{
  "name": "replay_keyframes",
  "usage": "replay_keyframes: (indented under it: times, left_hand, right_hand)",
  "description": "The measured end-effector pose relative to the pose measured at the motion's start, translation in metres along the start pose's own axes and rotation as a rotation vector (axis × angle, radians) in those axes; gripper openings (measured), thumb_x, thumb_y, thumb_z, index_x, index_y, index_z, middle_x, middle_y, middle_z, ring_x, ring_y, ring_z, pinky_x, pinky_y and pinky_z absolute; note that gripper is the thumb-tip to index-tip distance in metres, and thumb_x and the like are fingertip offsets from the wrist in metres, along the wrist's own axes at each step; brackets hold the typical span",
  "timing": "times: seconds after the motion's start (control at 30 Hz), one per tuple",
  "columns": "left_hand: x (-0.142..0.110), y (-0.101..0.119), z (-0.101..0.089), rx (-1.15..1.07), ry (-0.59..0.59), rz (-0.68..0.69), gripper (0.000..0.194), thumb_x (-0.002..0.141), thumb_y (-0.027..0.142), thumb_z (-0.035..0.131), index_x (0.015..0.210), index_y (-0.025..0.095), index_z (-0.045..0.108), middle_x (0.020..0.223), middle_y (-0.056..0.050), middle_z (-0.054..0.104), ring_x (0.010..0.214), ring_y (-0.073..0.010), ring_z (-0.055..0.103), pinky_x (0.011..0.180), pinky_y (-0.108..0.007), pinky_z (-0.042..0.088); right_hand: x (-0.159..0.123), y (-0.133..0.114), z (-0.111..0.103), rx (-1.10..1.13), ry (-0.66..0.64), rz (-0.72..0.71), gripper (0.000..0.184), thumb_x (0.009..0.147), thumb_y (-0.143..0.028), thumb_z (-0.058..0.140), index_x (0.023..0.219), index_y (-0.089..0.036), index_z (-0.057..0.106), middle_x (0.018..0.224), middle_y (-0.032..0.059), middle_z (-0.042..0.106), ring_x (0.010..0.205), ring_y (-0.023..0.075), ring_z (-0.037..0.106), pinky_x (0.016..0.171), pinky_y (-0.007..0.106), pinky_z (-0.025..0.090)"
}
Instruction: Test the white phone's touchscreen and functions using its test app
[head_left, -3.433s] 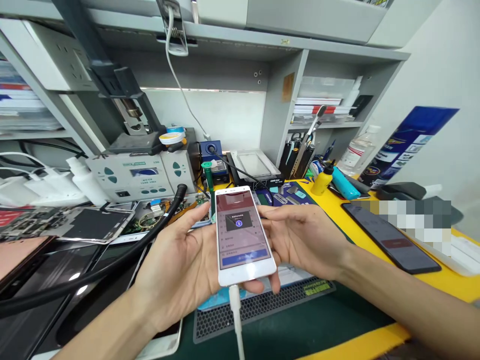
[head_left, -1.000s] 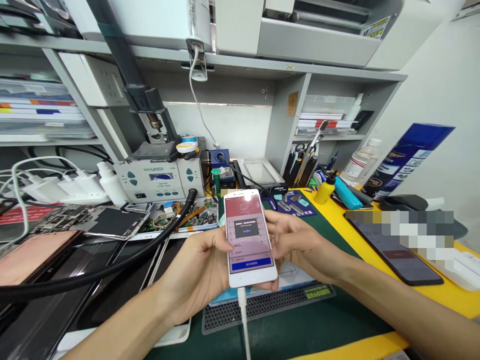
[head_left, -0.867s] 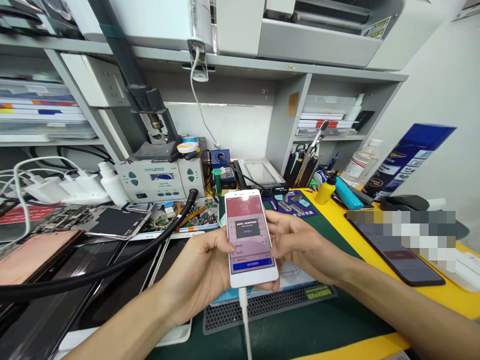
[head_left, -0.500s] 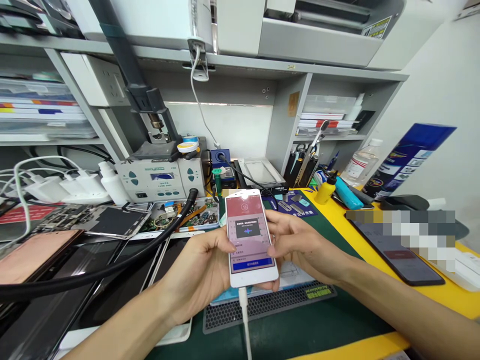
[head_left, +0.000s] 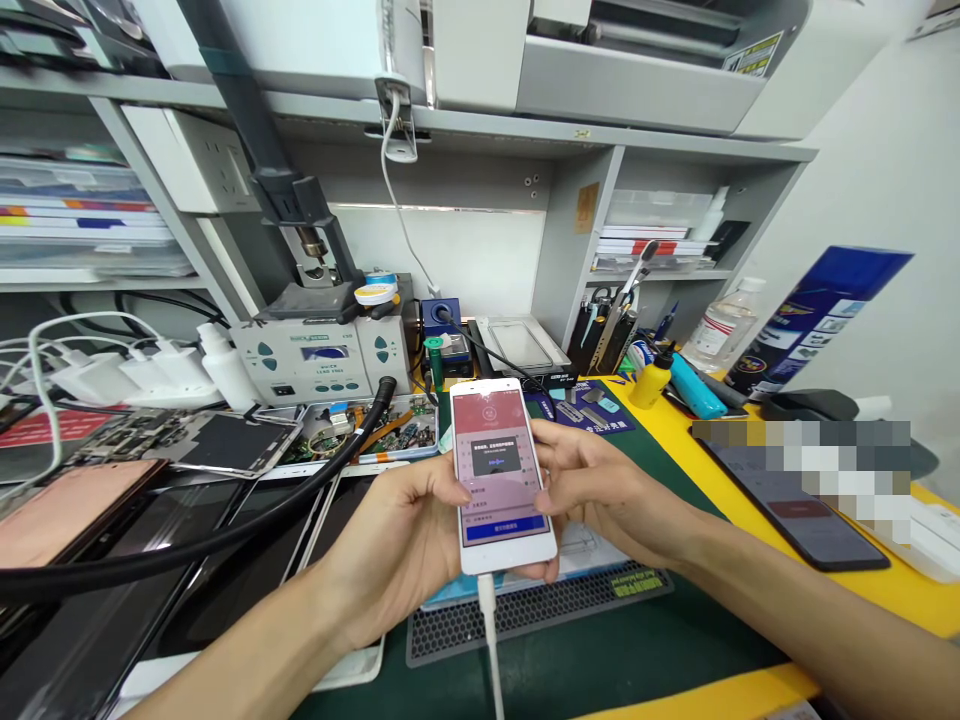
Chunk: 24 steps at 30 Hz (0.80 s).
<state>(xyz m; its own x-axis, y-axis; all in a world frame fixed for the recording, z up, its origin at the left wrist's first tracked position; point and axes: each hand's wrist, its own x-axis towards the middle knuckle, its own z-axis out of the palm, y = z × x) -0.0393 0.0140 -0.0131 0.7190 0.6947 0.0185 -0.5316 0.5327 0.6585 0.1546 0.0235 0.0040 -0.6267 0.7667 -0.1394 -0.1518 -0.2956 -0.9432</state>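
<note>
White phone (head_left: 501,478) sits clamped between left hand (head_left: 405,545) and right hand (head_left: 600,495), fingers closed on its edges. White cable (head_left: 489,640) hangs below the fingers; black hose (head_left: 225,530) runs left; dark phone (head_left: 795,505) lies well right.

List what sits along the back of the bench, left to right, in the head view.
White chargers → white squeeze bottle → grey rework station → blue box → tool holder → yellow bottle → clear bottle → blue carton.
</note>
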Motion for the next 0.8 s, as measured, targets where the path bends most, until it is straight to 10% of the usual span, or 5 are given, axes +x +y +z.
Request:
replay_keyframes:
  times: [0.53, 0.8]
  left_hand:
    - [-0.002, 0.01, 0.001, 0.066, -0.14, -0.081, 0.053, 0.079, 0.017, 0.037, 0.127, 0.005, 0.056, 0.115, -0.023, 0.066, 0.102, -0.036, 0.064, 0.077, -0.046, 0.05]
    - [-0.003, 0.017, -0.006, 0.034, -0.05, -0.109, 0.067, 0.073, 0.018, 0.042, 0.14, 0.008, 0.042, 0.129, -0.026, 0.059, 0.11, -0.0428, 0.06, 0.085, -0.058, 0.045]
  right_hand:
    - [-0.002, -0.009, -0.014, 0.157, -0.14, 0.081, 0.052, 0.076, -0.016, 0.05, 0.128, -0.017, 0.054, 0.11, 0.0133, 0.068, 0.075, 0.0215, 0.069, 0.05, 0.031, 0.06]
    - [0.0, -0.008, -0.016, 0.156, -0.099, 0.048, 0.056, 0.076, -0.021, 0.05, 0.131, -0.017, 0.051, 0.105, 0.014, 0.069, 0.075, 0.0233, 0.069, 0.047, 0.031, 0.059]
